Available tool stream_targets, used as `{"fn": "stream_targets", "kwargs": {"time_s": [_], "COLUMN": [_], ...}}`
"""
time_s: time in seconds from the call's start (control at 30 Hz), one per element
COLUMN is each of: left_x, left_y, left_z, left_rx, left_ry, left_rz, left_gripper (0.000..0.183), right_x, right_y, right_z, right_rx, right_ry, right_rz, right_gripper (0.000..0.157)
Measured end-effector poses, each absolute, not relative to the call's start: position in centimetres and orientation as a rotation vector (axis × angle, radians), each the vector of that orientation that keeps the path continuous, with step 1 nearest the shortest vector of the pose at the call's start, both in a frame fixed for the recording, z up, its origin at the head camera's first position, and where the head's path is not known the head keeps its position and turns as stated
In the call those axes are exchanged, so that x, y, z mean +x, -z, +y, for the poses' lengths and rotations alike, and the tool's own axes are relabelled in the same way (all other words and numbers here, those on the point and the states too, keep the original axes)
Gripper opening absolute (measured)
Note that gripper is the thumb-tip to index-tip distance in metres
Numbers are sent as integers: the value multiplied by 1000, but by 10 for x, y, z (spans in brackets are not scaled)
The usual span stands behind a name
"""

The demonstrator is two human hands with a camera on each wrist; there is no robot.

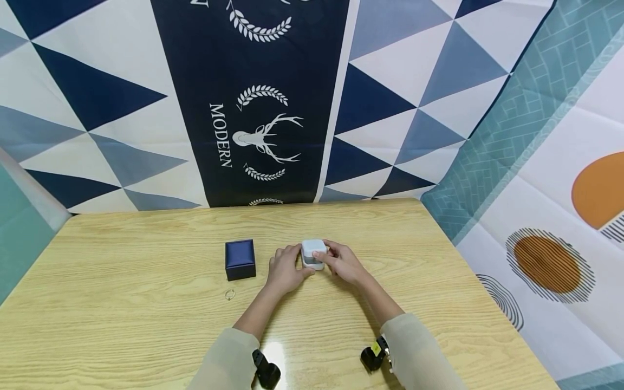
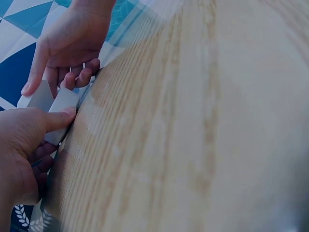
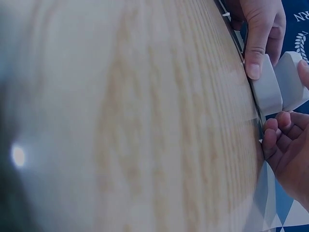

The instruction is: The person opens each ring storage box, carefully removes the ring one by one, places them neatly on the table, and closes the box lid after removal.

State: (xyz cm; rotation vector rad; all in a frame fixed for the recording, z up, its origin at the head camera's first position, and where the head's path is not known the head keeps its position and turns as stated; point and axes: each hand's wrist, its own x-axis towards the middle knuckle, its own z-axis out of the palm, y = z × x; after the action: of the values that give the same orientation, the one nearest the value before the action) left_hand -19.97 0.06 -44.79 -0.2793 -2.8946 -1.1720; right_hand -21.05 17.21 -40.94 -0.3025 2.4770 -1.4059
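A small white ring box [image 1: 313,245] stands on the table between both hands. Its base [image 3: 268,89] and lid [image 3: 291,79] are parted in a wedge in the right wrist view. My left hand [image 1: 284,272] grips the base from the left, thumb [image 2: 65,115] on its near side. From the right, my right hand [image 1: 344,263] pinches the lid, thumb across its front in the head view. The inside of the box is hidden from me.
Left of the hands sits a dark blue ring box [image 1: 240,260], closed. In front of it a thin ring [image 1: 230,294] lies on the wooden table [image 1: 146,325]. A patterned cloth [image 1: 263,135] hangs behind the table's far edge.
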Motion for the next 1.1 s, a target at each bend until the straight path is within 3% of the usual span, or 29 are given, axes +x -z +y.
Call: {"fn": "stream_targets", "kwargs": {"time_s": [1.1], "left_x": [-200], "left_y": [450], "left_z": [0], "left_rx": [-282], "left_ry": [1165], "left_rz": [-2894], "left_gripper": [70], "right_x": [-203], "right_y": [396], "right_z": [168], "right_rx": [-306], "right_ry": [1403], "right_rz": [2486], "right_gripper": [63]}}
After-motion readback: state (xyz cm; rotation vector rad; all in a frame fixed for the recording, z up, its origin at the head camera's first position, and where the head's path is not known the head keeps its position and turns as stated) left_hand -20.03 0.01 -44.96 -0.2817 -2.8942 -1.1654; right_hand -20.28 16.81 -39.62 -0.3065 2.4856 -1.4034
